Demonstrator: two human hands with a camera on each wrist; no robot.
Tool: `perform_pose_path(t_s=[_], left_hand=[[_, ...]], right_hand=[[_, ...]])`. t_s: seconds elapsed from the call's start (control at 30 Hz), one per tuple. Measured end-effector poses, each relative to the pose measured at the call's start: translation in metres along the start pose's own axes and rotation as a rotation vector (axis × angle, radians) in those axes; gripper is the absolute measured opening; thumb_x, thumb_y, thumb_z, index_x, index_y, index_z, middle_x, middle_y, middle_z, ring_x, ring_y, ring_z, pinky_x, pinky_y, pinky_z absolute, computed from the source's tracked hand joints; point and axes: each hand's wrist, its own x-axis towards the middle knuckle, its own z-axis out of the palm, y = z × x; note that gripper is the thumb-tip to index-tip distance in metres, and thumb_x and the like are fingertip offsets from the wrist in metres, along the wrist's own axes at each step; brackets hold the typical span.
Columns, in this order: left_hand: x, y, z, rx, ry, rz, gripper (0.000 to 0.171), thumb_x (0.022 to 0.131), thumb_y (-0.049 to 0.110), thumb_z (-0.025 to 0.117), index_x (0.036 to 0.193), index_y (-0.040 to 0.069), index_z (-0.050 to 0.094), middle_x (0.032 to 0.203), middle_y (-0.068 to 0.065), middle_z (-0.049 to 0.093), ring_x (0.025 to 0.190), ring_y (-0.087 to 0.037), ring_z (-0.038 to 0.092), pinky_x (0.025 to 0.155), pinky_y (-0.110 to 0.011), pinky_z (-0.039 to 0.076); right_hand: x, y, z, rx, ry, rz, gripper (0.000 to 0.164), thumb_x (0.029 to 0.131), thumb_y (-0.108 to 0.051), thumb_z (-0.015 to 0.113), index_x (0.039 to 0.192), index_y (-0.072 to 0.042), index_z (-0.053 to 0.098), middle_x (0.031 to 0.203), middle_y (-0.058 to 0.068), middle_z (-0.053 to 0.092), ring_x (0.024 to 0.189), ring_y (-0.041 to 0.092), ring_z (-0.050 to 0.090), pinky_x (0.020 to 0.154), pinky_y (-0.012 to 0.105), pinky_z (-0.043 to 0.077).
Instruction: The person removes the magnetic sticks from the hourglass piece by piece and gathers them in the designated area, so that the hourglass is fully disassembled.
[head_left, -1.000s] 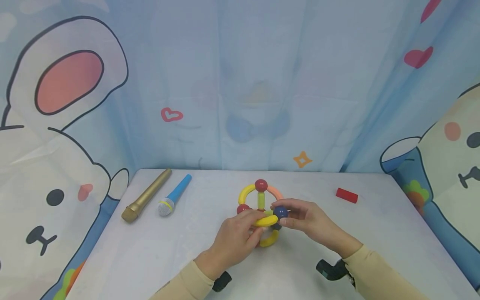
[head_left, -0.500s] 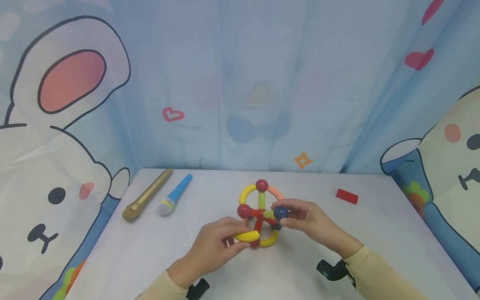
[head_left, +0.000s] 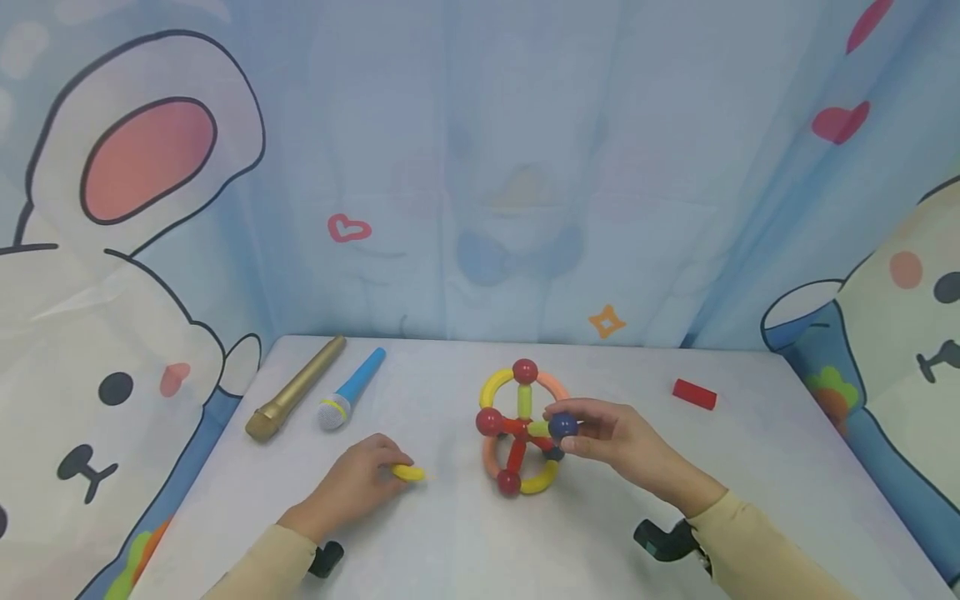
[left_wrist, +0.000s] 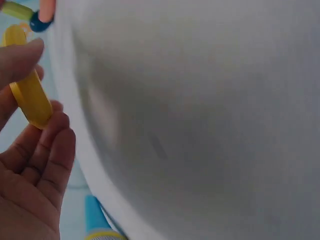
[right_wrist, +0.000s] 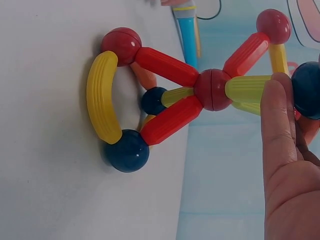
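A ball-and-stick construction toy (head_left: 516, 454) stands on the table, built of red and blue balls with straight and curved sticks. My right hand (head_left: 630, 442) pinches its front blue ball (head_left: 563, 426) between thumb and fingers. In the right wrist view, a green stick (right_wrist: 247, 89) joins that ball to the red centre ball (right_wrist: 213, 90). Well to the left of the toy, my left hand (head_left: 352, 483) holds a loose curved yellow stick (left_wrist: 32, 95) between thumb and fingers, low over the table.
A gold microphone (head_left: 296, 390) and a blue toy microphone (head_left: 352, 390) lie at the table's back left. Toward the back right lies a red block (head_left: 694, 394). Behind the table (head_left: 450, 542) hangs a printed blue curtain (head_left: 517, 167).
My left hand has drawn the curved yellow stick away from the blue ball, moving left and toward the table. The right hand keeps its hold on the ball, and the toy stays in place.
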Motion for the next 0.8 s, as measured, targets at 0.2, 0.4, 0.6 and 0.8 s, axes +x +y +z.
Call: perform_pose_path(t_s=[0.2, 0.4, 0.6, 0.8], left_hand=[[0.001, -0.015, -0.001, 0.097, 0.005, -0.016, 0.027, 0.079, 0.014, 0.084, 0.105, 0.017, 0.076, 0.105, 0.008, 0.058, 0.096, -0.011, 0.058, 0.086, -0.035, 0.053], [0.002, -0.022, 0.004, 0.129, 0.015, -0.04, 0.046, 0.072, 0.035, 0.089, 0.113, 0.018, 0.075, 0.11, 0.007, 0.057, 0.099, -0.012, 0.056, 0.085, -0.036, 0.052], [0.002, -0.021, 0.007, 0.135, 0.037, -0.068, 0.037, 0.071, 0.038, 0.09, 0.102, 0.021, 0.077, 0.107, 0.008, 0.057, 0.094, -0.011, 0.055, 0.081, -0.034, 0.051], [0.002, -0.015, 0.002, 0.07, -0.001, -0.1, 0.041, 0.07, 0.042, 0.09, 0.101, 0.019, 0.076, 0.108, 0.007, 0.057, 0.094, -0.011, 0.056, 0.084, -0.037, 0.052]], right_hand=[[0.0, -0.001, 0.0, -0.004, 0.001, 0.001, 0.045, 0.092, -0.026, 0.074, 0.134, -0.015, 0.062, 0.127, 0.011, 0.06, 0.112, 0.03, 0.063, 0.088, 0.036, 0.056], [-0.001, -0.002, 0.0, 0.001, 0.006, 0.018, 0.044, 0.092, -0.025, 0.074, 0.133, -0.015, 0.062, 0.127, 0.011, 0.061, 0.111, 0.031, 0.062, 0.088, 0.04, 0.056], [-0.001, -0.001, 0.001, 0.004, 0.004, 0.005, 0.043, 0.092, -0.023, 0.073, 0.133, -0.015, 0.062, 0.127, 0.012, 0.06, 0.111, 0.032, 0.062, 0.087, 0.036, 0.056], [-0.001, 0.0, 0.0, -0.002, 0.009, 0.01, 0.045, 0.091, -0.025, 0.075, 0.133, -0.015, 0.062, 0.128, 0.011, 0.06, 0.111, 0.031, 0.062, 0.086, 0.035, 0.056]])
